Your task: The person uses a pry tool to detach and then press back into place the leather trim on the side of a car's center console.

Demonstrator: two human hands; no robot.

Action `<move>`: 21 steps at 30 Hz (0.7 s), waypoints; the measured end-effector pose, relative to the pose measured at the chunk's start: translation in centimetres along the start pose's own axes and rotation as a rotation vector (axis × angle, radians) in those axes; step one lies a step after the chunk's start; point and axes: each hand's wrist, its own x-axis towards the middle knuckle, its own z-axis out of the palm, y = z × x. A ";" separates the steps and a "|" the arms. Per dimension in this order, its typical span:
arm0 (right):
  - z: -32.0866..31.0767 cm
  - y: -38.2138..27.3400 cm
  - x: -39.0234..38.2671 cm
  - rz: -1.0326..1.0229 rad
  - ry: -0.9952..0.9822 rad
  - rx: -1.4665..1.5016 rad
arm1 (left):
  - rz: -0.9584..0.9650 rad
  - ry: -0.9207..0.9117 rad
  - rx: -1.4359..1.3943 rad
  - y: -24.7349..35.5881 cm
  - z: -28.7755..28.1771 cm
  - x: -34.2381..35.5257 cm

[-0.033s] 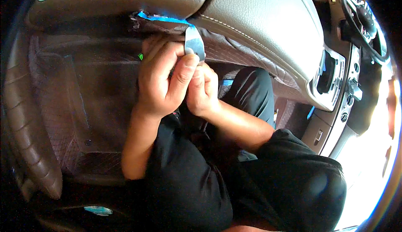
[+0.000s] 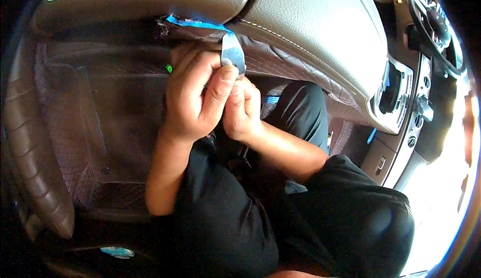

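Note:
Both of my hands are closed together around a flat metal pry tool (image 2: 233, 52) with a rounded tip. My left hand (image 2: 193, 95) has its thumb pressed on the blade and its fingers curled behind. Pressed against it, my right hand (image 2: 244, 108) pinches at the tool's lower end; the handle is hidden. The tip touches the right end of a blue strip (image 2: 198, 24), which runs along the lower edge of the brown console (image 2: 150, 5). Just under that strip hangs dark quilted covering (image 2: 280, 60), its edge ragged at the left.
A padded light leather console part (image 2: 310, 22) bulges at the upper right, with the gear selector panel (image 2: 398, 97) and steering wheel (image 2: 438, 27) beyond. Quilted floor mat (image 2: 130, 112) lies left of my arms. My black-clad legs (image 2: 225, 213) fill the lower middle.

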 end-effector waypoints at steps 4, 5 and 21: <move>0.2 -0.7 -0.4 0.111 0.007 -0.031 | 0.006 0.023 0.016 -0.5 0.0 -0.1; 0.4 -0.4 -0.4 0.082 0.020 -0.041 | -0.012 0.038 0.019 -0.5 0.1 -0.2; 0.5 0.4 -0.4 0.099 0.013 0.126 | 0.003 0.051 0.036 0.0 0.3 0.3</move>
